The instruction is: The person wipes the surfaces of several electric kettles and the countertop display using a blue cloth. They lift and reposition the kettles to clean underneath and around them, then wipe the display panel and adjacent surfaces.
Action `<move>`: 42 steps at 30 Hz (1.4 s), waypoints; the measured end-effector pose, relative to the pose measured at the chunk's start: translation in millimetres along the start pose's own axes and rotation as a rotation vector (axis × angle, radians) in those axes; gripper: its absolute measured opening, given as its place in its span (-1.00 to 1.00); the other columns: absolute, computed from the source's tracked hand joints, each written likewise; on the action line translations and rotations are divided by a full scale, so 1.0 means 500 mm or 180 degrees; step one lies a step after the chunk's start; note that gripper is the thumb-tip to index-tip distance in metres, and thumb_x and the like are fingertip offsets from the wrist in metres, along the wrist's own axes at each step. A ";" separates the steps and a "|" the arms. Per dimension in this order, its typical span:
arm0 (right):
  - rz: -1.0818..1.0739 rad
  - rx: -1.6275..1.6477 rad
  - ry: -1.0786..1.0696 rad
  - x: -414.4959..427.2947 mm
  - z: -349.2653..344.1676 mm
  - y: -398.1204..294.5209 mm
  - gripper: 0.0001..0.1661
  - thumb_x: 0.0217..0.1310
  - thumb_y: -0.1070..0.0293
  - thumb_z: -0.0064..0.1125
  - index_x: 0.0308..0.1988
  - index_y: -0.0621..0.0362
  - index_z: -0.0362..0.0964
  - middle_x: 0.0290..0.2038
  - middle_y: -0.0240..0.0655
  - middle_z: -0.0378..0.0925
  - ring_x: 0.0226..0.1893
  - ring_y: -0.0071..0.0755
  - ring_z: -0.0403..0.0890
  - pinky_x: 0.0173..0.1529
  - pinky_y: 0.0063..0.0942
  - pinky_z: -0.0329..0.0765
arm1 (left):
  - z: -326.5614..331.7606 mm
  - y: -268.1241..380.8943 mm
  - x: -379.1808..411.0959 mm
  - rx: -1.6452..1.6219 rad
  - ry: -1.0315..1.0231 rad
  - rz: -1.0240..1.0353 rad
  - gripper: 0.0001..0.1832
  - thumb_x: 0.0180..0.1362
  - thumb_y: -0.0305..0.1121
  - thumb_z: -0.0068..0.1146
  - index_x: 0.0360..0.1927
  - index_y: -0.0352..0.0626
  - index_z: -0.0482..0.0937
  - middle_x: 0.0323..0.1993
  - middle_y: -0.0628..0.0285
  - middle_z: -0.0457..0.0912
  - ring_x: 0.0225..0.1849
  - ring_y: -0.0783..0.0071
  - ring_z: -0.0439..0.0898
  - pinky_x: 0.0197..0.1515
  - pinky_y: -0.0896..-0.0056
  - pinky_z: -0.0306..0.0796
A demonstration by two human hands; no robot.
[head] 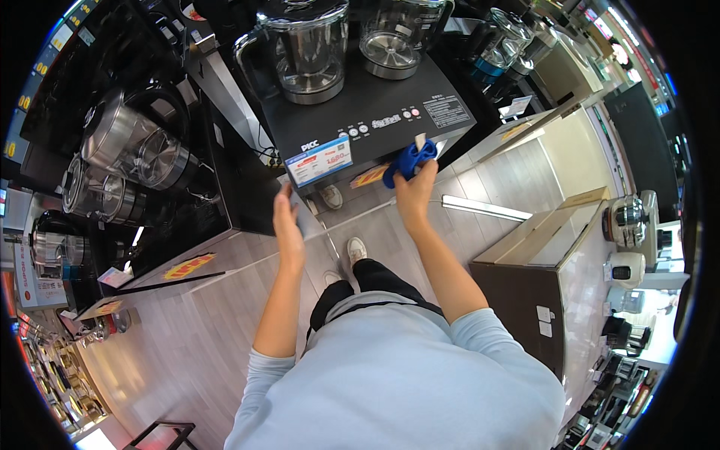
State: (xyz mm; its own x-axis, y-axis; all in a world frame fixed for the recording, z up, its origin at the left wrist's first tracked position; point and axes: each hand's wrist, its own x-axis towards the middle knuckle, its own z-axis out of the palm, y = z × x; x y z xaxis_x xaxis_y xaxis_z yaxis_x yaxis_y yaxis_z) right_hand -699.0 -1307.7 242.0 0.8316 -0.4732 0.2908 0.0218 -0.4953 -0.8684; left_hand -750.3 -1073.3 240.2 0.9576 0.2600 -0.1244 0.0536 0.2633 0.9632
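My right hand (415, 191) grips a bunched blue cloth (409, 163) at the front edge of a black-topped appliance (315, 121). A pale tag sticks up from the cloth. My left hand (288, 230) is empty, its thumb apart from the fingers, and its fingertips are by the appliance's left front corner; whether they touch it is unclear. On the black top stand a large glass kettle (312, 62) with a steel base and a second glass kettle (392, 50). Round buttons (353, 132) line the panel, and a price card (320, 162) hangs over the front edge.
To the left, a black stand (216, 194) carries several glass and steel kettles (135, 140). On the right is a brown-sided counter (514, 298) with small appliances (627, 269) along it. A white metal strip (484, 208) lies on the wood-look floor (191, 337).
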 end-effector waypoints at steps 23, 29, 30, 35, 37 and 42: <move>0.4579 0.3546 -0.2004 -0.257 0.270 0.090 -0.60 0.12 0.50 0.01 0.00 0.31 0.31 -0.04 -0.03 0.47 -0.09 -0.03 0.56 0.05 -0.15 0.52 | -0.050 -0.104 -0.048 0.2907 -0.0311 -0.0108 -0.43 0.20 -0.13 0.05 0.25 -0.17 0.37 0.37 0.00 0.22 0.46 0.10 0.05 0.40 -0.21 -0.22; 0.5424 0.3595 -0.1801 -0.200 0.275 0.238 -0.61 0.20 0.45 -0.05 0.04 0.30 0.28 0.02 -0.02 0.46 -0.01 0.04 0.53 0.20 -0.04 0.42 | 0.021 -0.197 -0.053 0.3208 -0.0617 0.0559 -0.48 0.11 -0.32 0.14 0.17 -0.22 0.42 0.32 -0.13 0.25 0.39 -0.02 0.15 0.37 0.15 0.08; 0.5424 0.3545 -0.1647 -0.182 0.261 0.239 -0.61 0.22 0.44 -0.06 0.05 0.29 0.28 0.03 -0.03 0.46 0.00 0.04 0.53 0.21 -0.03 0.41 | 0.039 -0.208 -0.055 0.3255 -0.0652 0.0581 -0.49 0.11 -0.34 0.14 0.17 -0.22 0.42 0.31 -0.13 0.26 0.38 -0.03 0.17 0.36 0.14 0.10; 0.5418 0.3575 -0.0807 -0.058 0.168 0.353 -0.63 0.27 0.41 -0.05 0.06 0.28 0.27 0.04 -0.03 0.46 0.03 0.00 0.53 0.18 -0.02 0.44 | 0.165 -0.235 -0.061 0.3415 -0.1328 0.0217 -0.50 0.12 -0.32 0.13 0.16 -0.20 0.43 0.28 -0.05 0.30 0.33 0.02 0.25 0.31 0.17 0.20; 0.5380 0.3534 -0.0205 0.009 0.120 0.391 -0.63 0.21 0.46 0.02 0.03 0.25 0.29 0.01 -0.08 0.47 0.01 -0.02 0.54 0.17 -0.01 0.46 | 0.214 -0.241 -0.055 0.3595 -0.1830 0.0008 -0.52 0.15 -0.31 0.10 0.16 -0.19 0.43 0.21 -0.02 0.40 0.22 0.05 0.40 0.24 0.19 0.28; 0.5216 0.3764 -0.0097 0.161 0.005 0.491 -0.63 0.13 0.50 0.05 -0.01 0.15 0.33 -0.02 -0.18 0.50 0.00 -0.04 0.54 0.15 -0.01 0.47 | 0.346 -0.121 -0.083 0.2789 -0.2488 -0.0232 -0.68 0.19 -0.32 0.08 -0.01 -0.22 0.57 -0.07 0.06 0.62 0.00 0.15 0.59 0.05 0.27 0.43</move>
State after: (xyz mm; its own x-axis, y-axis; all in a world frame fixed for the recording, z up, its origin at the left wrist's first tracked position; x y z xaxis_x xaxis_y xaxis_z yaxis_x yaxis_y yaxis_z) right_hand -625.4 -1465.8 51.2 0.4477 0.1239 -0.8856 -0.3446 0.9378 -0.0430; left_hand -744.1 -1260.4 228.4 0.8412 -0.4501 -0.2996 0.0001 -0.5539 0.8326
